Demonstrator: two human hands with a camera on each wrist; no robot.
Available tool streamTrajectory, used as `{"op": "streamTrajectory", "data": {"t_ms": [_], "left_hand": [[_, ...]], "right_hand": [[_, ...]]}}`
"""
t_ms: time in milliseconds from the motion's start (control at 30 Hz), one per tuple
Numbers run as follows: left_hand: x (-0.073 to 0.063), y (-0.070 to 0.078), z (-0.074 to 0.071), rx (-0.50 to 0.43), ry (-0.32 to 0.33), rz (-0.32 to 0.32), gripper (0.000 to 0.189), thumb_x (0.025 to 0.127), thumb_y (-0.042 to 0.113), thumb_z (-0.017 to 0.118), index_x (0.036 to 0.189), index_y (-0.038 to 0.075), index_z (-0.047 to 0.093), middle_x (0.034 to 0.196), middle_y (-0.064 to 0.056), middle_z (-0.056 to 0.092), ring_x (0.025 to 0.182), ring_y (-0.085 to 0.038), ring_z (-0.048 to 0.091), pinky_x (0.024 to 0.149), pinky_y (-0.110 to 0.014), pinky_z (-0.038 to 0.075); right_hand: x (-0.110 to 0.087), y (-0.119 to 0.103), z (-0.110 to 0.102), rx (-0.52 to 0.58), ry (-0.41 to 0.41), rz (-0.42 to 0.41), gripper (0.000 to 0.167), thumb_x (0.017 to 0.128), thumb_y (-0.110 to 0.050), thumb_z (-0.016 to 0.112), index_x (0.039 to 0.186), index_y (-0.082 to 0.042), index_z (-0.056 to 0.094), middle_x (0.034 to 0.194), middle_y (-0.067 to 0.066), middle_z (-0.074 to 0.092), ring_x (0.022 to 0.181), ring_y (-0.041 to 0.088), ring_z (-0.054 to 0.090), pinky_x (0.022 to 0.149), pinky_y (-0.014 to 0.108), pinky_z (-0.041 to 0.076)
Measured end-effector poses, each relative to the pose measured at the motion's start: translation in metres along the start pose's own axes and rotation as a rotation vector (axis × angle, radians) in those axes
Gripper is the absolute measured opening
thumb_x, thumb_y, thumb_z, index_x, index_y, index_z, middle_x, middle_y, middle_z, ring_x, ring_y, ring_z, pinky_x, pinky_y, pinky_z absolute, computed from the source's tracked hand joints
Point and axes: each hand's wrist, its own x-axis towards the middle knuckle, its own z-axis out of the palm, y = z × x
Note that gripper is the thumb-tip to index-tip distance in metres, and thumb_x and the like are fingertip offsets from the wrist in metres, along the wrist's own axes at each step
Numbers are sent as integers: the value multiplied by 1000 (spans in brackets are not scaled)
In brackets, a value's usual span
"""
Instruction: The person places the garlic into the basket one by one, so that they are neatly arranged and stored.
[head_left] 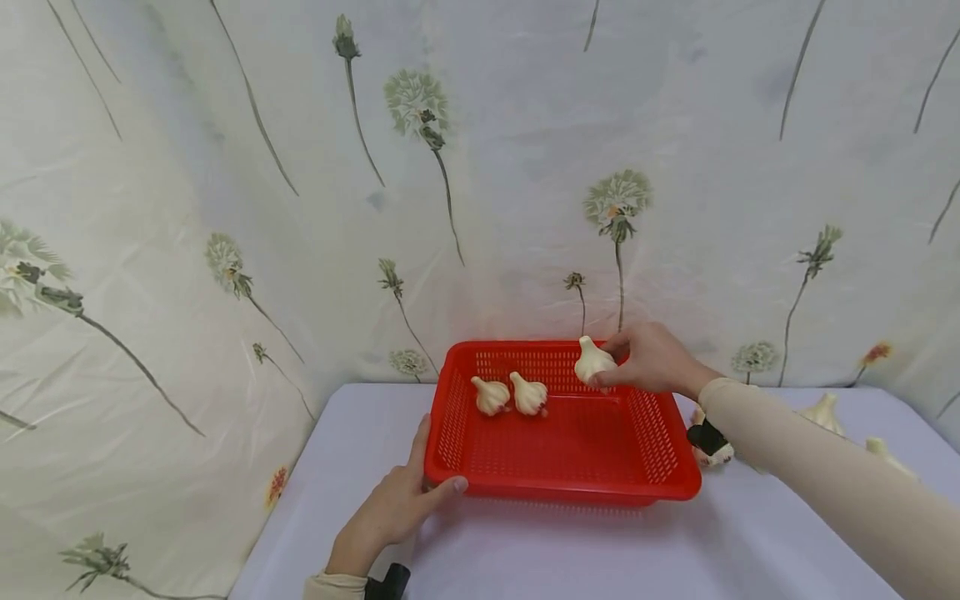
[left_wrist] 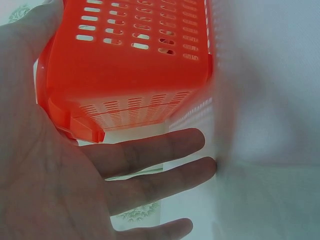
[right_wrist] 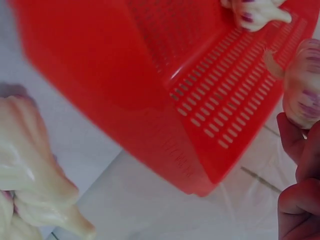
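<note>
A red plastic basket (head_left: 555, 450) with slotted walls stands on the table, two garlic bulbs (head_left: 492, 397) lying side by side in its left half. My right hand (head_left: 651, 358) pinches another garlic bulb (head_left: 593, 361) between thumb and fingers, above the basket's back right part. This bulb (right_wrist: 303, 85) shows purple streaks in the right wrist view. At the basket's front left corner is my left hand (head_left: 397, 500), its thumb at the front rim and a finger along the left side. Straight, spread fingers (left_wrist: 150, 152) show beside the basket in the left wrist view.
More garlic bulbs (head_left: 825, 414) lie on the white table (head_left: 360, 442) to the basket's right, partly hidden by my right forearm. A curtain (head_left: 510, 208) printed with dandelions hangs right behind the table and along its left side.
</note>
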Motion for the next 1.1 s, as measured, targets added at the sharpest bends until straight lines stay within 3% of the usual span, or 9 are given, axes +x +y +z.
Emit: {"op": "streamTrajectory", "data": {"t_ms": [367, 733, 900, 1100], "left_hand": [[3, 4, -4, -2, -11, -7, 109, 94, 66, 66, 171, 31, -3, 87, -2, 64, 78, -20, 60, 63, -35, 48], [4, 4, -3, -7, -13, 0, 110, 94, 68, 66, 172, 30, -2, 88, -3, 64, 78, -20, 60, 63, -35, 49], [1, 2, 0, -9, -13, -6, 110, 94, 67, 67, 172, 31, -2, 89, -4, 66, 80, -21, 61, 67, -36, 49], [-2, 2, 0, -12, -1, 3, 110, 94, 67, 67, 172, 26, 0, 101, -6, 70, 84, -20, 62, 68, -37, 51]], "right_hand": [[17, 1, 17, 51, -11, 3, 37, 82, -38, 93, 101, -8, 84, 91, 2, 80, 82, 18, 68, 74, 34, 57], [25, -1, 36, 68, -27, 62, 47, 82, -36, 93, 113, -3, 81, 100, 6, 80, 88, 21, 68, 78, 39, 60], [27, -1, 47, 109, -30, 72, 43, 82, -33, 93, 112, -4, 82, 98, 7, 79, 87, 22, 65, 77, 37, 61], [33, 3, 56, 90, -10, 65, 43, 81, -34, 94, 111, -5, 82, 96, 4, 79, 87, 23, 64, 75, 36, 59]]}}
